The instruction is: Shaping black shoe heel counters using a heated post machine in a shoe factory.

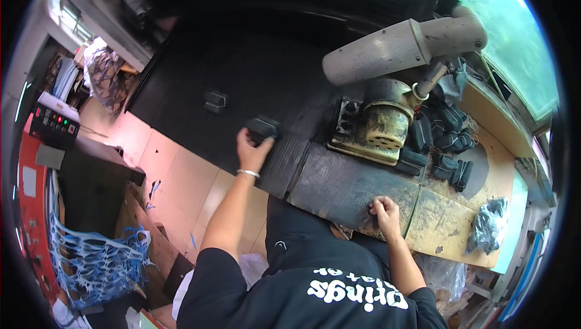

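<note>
My left hand [252, 149] is closed around a small dark block-like piece [263, 127], at or just above the black work surface [181, 129]. A similar dark piece [215, 102] with a lighter edge lies farther off to the left. Near the table's front edge, my right hand [385, 212] is over the blackened cardboard [351, 178]. Its fingers are curled together, and whatever they may hold is too small or hidden to name.
A grimy machine head [384, 123] stands on the table under a thick grey jointed arm [387, 51]. Several dark bundles [448, 132] are heaped beside it. A crumpled plastic bag [488, 225] sits at the right corner. Left are a control box [54, 120] and blue-white netting-like scrap [100, 262].
</note>
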